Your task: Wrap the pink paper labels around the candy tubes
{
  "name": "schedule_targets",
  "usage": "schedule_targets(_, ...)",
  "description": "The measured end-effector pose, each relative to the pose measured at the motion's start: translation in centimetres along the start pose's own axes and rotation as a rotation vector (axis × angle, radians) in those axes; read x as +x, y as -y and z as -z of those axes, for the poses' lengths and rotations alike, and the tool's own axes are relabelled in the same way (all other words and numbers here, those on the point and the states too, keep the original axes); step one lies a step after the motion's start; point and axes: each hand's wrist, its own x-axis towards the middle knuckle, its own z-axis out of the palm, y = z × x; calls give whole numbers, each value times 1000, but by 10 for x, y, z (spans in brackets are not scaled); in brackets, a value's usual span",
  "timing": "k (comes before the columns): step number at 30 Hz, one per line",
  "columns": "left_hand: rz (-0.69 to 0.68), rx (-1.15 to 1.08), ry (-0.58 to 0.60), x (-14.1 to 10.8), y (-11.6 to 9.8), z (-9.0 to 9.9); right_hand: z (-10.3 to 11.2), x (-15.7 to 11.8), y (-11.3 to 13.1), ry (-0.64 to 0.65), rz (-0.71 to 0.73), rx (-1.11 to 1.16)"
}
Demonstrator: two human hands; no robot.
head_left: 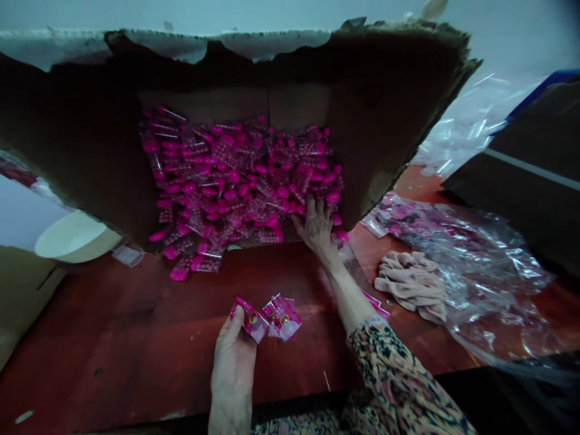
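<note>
A large torn cardboard box [77, 127] lies tilted with its open side toward me, full of a heap of small clear bags holding bright pink items [235, 181]. Some of these bags have spilled over the box's lower lip onto the red-brown table [113, 326]. My right hand [317, 228], in a floral sleeve, rests with spread fingers on the lower right of the heap. My left hand [233, 362] is low over the table, shut on a pink printed packet [249, 319]. More pink packets [283, 317] lie just to its right and partly overlap.
A crumpled beige cloth [412, 285] and a large clear plastic bag [471, 266] with pink packets inside lie on the table to the right. A dark box [530, 163] stands at the far right. A pale bowl [72, 237] sits behind the box's left side.
</note>
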Motion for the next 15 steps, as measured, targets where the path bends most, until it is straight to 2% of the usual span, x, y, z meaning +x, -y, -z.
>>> schedule_targets(7,22,55,61,3,12,5,1,-85,7,32,51,-56)
schedule_targets(10,38,63,92,4,15,9,6,-101,12,53,88,-34)
schedule_targets(15,27,82,59,1,15,8,22,-110,5,77,165,38)
